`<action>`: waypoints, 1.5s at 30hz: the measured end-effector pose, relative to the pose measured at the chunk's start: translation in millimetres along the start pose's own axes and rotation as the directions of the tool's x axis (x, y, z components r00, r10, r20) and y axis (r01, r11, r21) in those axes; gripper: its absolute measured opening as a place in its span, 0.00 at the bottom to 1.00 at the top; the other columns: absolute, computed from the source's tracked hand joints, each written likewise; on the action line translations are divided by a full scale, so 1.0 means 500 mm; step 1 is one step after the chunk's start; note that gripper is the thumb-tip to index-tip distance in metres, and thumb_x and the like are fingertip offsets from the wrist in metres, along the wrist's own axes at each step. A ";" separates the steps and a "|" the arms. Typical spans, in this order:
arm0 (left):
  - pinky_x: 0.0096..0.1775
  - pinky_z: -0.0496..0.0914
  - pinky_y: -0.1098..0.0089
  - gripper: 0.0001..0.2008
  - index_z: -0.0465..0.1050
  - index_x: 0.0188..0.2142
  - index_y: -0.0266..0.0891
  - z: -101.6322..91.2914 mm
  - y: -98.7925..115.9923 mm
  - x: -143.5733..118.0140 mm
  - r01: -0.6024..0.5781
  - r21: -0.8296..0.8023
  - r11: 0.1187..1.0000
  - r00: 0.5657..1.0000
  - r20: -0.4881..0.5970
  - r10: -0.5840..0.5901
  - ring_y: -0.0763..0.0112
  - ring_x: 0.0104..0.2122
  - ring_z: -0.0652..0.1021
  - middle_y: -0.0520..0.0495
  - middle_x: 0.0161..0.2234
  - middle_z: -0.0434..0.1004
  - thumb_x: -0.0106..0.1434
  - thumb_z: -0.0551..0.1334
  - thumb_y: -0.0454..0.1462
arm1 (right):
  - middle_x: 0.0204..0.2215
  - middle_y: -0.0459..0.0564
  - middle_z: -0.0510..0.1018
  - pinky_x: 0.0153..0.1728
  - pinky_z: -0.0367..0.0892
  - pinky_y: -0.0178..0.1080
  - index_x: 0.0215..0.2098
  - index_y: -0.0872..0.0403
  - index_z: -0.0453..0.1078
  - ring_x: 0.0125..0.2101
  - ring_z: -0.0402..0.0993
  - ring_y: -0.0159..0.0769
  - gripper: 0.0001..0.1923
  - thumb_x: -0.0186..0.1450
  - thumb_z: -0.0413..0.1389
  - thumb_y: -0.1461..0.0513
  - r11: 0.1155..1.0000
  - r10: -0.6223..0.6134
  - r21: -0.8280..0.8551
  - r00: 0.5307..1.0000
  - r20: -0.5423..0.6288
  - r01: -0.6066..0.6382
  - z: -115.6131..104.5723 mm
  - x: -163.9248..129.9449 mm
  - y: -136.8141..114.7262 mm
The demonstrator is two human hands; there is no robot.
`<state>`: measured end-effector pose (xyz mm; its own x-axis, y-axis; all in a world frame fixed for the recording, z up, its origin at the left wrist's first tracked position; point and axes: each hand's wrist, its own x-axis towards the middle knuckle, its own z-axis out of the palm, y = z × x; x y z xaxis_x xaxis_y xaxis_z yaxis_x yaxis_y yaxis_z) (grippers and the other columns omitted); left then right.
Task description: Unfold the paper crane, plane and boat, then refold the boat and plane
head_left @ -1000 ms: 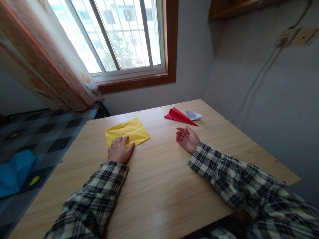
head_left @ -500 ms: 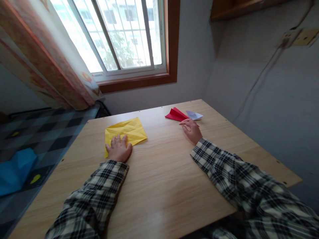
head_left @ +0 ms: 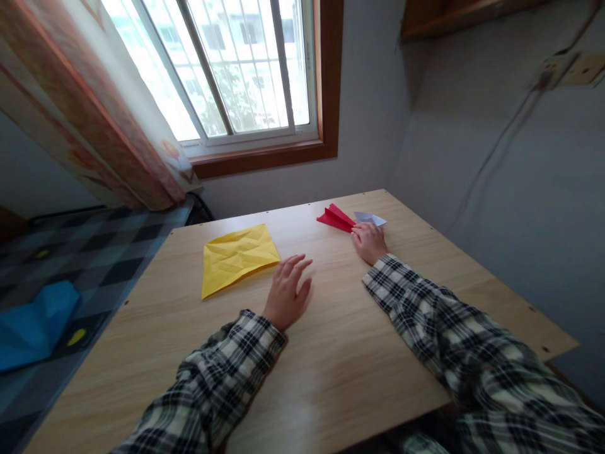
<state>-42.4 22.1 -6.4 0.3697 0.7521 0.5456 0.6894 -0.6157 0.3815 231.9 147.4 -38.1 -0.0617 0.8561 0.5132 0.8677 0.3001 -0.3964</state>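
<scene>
My left hand [head_left: 289, 291] is open with its fingers apart, above the middle of the table and right of a creased yellow sheet of paper [head_left: 240, 257]. Nothing is in it. At the back right, my right hand [head_left: 369, 242] has its fingers closed at the near tip of a red paper plane [head_left: 336, 217]; the plane's nose is hidden under them. Just behind those fingers lies a small white folded paper boat [head_left: 371, 218], its near side partly covered by my hand.
Both forearms rest over a light wooden table [head_left: 331, 353]. To the left, a blue folded paper [head_left: 40, 321] lies on a checked cloth [head_left: 104, 246]. Beyond the table are a curtain [head_left: 118, 113], a barred window and a wall with a socket [head_left: 558, 70] and cable.
My left hand has come off the yellow paper and moved right. My right hand has shifted slightly forward, its fingers now closed at the red plane's tip.
</scene>
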 end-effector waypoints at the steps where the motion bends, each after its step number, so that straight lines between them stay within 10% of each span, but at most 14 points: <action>1: 0.61 0.63 0.52 0.17 0.66 0.58 0.42 0.008 0.006 0.004 0.022 -0.054 0.998 1.000 -0.007 -0.022 0.59 0.60 0.68 0.40 0.58 0.69 0.70 0.55 0.38 | 0.49 0.59 0.79 0.58 0.58 0.53 0.45 0.57 0.79 0.53 0.67 0.50 0.18 0.68 0.48 0.61 0.999 -0.011 0.050 1.000 -0.023 0.012 -0.003 0.000 -0.002; 6: 0.56 0.69 0.55 0.16 0.69 0.55 0.41 0.045 0.011 0.033 0.187 -0.386 0.903 0.972 -0.058 -0.226 0.61 0.54 0.73 0.40 0.54 0.71 0.69 0.56 0.37 | 0.47 0.58 0.80 0.59 0.61 0.50 0.45 0.56 0.78 0.51 0.71 0.45 0.19 0.68 0.48 0.56 0.823 0.004 0.565 0.995 -0.103 0.055 -0.022 -0.018 -0.054; 11: 0.52 0.71 0.58 0.18 0.69 0.52 0.40 0.075 0.006 0.070 0.388 -0.768 0.509 0.831 0.052 -0.554 0.61 0.49 0.77 0.39 0.52 0.73 0.65 0.62 0.43 | 0.50 0.48 0.80 0.45 0.72 0.41 0.44 0.48 0.78 0.47 0.75 0.39 0.16 0.65 0.54 0.51 0.063 0.188 0.917 0.907 0.378 -0.395 -0.024 -0.067 -0.153; 14: 0.49 0.72 0.60 0.18 0.72 0.48 0.39 0.083 0.009 0.082 0.391 -0.876 0.283 0.818 0.190 -0.543 0.62 0.46 0.78 0.42 0.47 0.77 0.64 0.63 0.47 | 0.46 0.48 0.81 0.40 0.73 0.37 0.41 0.49 0.79 0.43 0.77 0.37 0.14 0.60 0.61 0.52 -0.174 0.058 0.825 0.830 0.554 -0.538 -0.022 -0.096 -0.200; 28: 0.40 0.72 0.66 0.14 0.76 0.37 0.37 0.086 0.006 0.070 0.363 -0.809 0.462 0.856 0.094 -0.509 0.66 0.35 0.77 0.46 0.34 0.79 0.60 0.66 0.46 | 0.31 0.46 0.81 0.36 0.71 0.35 0.34 0.54 0.71 0.32 0.77 0.32 0.17 0.52 0.71 0.57 -0.017 0.033 0.841 0.840 0.542 -0.541 0.013 -0.123 -0.207; 36: 0.39 0.74 0.66 0.17 0.73 0.40 0.36 0.083 0.015 0.071 0.376 -0.887 0.268 0.825 0.188 -0.533 0.67 0.35 0.79 0.46 0.38 0.80 0.62 0.62 0.48 | 0.35 0.46 0.82 0.40 0.74 0.39 0.36 0.52 0.70 0.37 0.79 0.35 0.19 0.51 0.71 0.58 -0.217 0.049 0.801 0.813 0.580 -0.558 0.005 -0.114 -0.206; 45: 0.39 0.74 0.66 0.18 0.74 0.40 0.36 0.089 0.009 0.068 0.387 -0.872 0.300 0.819 0.176 -0.546 0.65 0.38 0.79 0.44 0.40 0.80 0.63 0.62 0.50 | 0.31 0.43 0.81 0.34 0.76 0.38 0.43 0.50 0.65 0.31 0.80 0.34 0.25 0.52 0.70 0.60 -0.172 0.143 0.825 0.815 0.562 -0.539 0.017 -0.116 -0.205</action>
<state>1.1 55.3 -19.1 0.0366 0.9936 0.1072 -0.1931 -0.0982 0.9763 142.4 70.6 -33.7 -0.2035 0.9768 -0.0664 -0.5230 -0.1658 -0.8360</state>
